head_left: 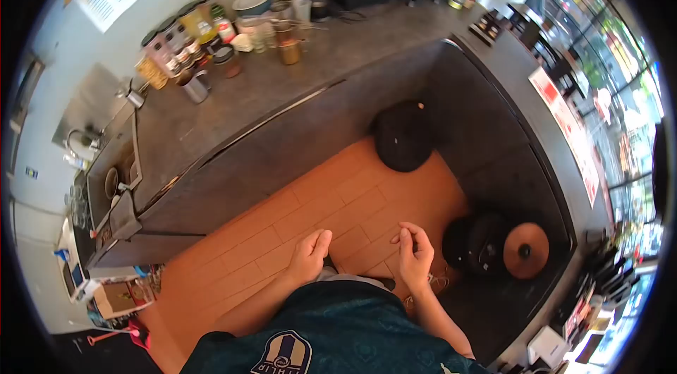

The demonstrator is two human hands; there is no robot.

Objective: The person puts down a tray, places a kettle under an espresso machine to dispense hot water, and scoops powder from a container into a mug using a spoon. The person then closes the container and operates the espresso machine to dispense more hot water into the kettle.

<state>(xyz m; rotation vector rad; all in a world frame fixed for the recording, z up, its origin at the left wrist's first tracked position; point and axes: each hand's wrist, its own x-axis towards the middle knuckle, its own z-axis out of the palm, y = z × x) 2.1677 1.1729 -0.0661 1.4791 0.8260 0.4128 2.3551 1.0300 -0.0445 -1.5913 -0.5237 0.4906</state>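
Note:
My left hand (pixel 310 257) is held in front of my body above the tiled floor (pixel 300 212), its fingers curled together and nothing visible in them. To its right, my right hand (pixel 416 254) hangs in the air with loosely bent fingers, a gap showing between thumb and fingers, and holds nothing. The hands are apart from each other, and neither touches any object. Closest to my right hand is a black rounded thing (pixel 471 243) on the floor by the counter wall.
A dark counter (pixel 275 85) curves around me, bearing jars (pixel 226 60), bottles and a bowl (pixel 252 2). A sink (pixel 113 180) is at left. A black bag-like thing (pixel 402 136) lies in the corner. A round brown-topped object (pixel 526 250) stands at right.

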